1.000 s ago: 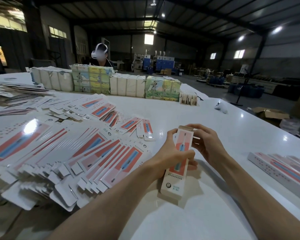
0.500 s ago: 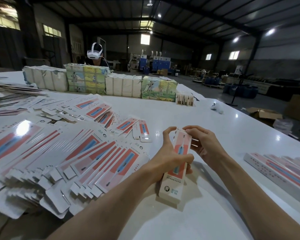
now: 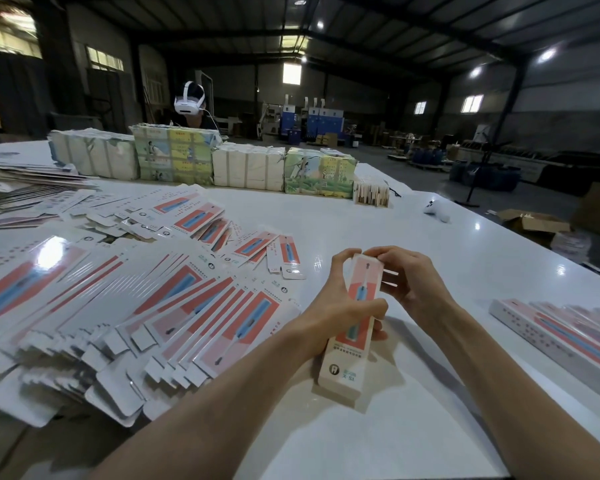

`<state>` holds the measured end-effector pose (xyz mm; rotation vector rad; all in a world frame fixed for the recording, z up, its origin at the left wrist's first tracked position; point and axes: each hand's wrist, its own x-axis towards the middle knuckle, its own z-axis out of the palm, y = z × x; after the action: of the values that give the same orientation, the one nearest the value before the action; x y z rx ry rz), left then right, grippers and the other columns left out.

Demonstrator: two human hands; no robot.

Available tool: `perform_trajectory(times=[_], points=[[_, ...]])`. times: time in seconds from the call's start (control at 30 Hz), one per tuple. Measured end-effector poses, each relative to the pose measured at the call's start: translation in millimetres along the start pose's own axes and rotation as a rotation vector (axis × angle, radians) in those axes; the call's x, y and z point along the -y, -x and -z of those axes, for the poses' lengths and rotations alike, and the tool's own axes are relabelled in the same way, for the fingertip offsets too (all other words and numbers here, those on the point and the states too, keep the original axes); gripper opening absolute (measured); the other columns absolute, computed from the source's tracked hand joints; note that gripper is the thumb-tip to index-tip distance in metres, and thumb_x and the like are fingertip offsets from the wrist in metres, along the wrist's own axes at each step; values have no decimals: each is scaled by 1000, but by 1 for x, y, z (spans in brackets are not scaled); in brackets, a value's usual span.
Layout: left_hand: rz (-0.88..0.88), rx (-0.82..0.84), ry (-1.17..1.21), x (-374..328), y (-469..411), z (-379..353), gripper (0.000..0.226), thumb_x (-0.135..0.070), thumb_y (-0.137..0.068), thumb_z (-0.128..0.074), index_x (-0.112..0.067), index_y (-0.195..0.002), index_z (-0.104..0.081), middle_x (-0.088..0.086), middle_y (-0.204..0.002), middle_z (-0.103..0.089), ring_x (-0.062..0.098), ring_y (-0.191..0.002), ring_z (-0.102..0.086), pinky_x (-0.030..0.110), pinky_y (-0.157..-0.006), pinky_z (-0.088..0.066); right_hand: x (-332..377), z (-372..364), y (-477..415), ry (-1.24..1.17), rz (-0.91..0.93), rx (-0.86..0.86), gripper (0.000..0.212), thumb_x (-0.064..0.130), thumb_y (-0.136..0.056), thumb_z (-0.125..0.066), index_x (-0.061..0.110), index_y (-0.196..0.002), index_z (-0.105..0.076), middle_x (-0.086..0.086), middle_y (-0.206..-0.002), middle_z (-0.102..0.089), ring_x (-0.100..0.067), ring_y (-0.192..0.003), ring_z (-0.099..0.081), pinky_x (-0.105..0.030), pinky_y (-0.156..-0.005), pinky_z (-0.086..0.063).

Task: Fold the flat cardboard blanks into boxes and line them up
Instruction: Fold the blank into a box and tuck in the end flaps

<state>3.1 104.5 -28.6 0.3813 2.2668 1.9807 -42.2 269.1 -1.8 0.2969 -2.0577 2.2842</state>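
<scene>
My left hand [image 3: 340, 313] wraps round the middle of the box [image 3: 359, 327], over the table [image 3: 361, 223]. My right hand [image 3: 409, 282] pinches its top end. It looks light and bendy, easy to squash, so I should hold its sides softly.

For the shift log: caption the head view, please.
Left hand grips the box mid-length while the right hand pinches its top end; flat blanks left, finished boxes right.

Ceiling lamps [image 3: 546, 54] are lighting a dim hall. Glare is shining off the glossy table [image 3: 430, 251]. Edges are bending, slightly blurred.
</scene>
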Motion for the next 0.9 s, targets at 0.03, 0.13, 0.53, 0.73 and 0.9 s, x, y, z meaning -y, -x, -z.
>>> perform_trajectory(times=[0.03, 0.13, 0.53, 0.73, 0.9], points=[[2, -5, 11, 0, 0, 0, 96, -18, -83, -85, -63, -139, -23, 6, -125, -56, 28, -90, -79, 37, -73, -67, 0, 0, 0, -15, -2, 9, 31, 7, -98, -51, 6, -95, -82, -15, -102, -78, -29, -95, -77, -34, -72, -64], [-3, -32, 20, -1, -1, 1, 93, -18, -82, -85, -63, -136, -24, 5, -122, -57, 28, -87, -79, 33, -69, -66, 2, -4, 2, -35, 4, 50, 29, 9, -102, -53, 8, -101, -82, -16, -105, -77, -30, -99, -77, -34, -75, -64], [-1, -96, 77, 0, -3, 10, 91, -17, -83, -84, -62, -135, -25, 12, -119, -62, 28, -84, -80, 33, -67, -66, -2, -9, 10, 189, 195, 50, 13, 15, -98, -75, 5, -107, -73, -12, -105, -78, -30, -102, -77, -37, -87, -64], [1, -94, 144, -1, -2, 9, 95, -15, -80, -85, -63, -135, -25, 15, -119, -62, 31, -86, -80, 39, -73, -67, -6, -10, 10, 175, 238, 10, 9, 12, -98, -74, 9, -106, -76, -9, -102, -79, -28, -99, -78, -31, -84, -64], [171, -28, 312, -5, -1, 8, 86, -20, -82, -89, -37, -144, -33, 13, -116, -73, 29, -89, -81, 44, -83, -67, -9, -10, 8, 167, 202, -6, 15, 17, -99, -73, 11, -112, -76, -7, -106, -80, -27, -100, -78, -35, -88, -64]])
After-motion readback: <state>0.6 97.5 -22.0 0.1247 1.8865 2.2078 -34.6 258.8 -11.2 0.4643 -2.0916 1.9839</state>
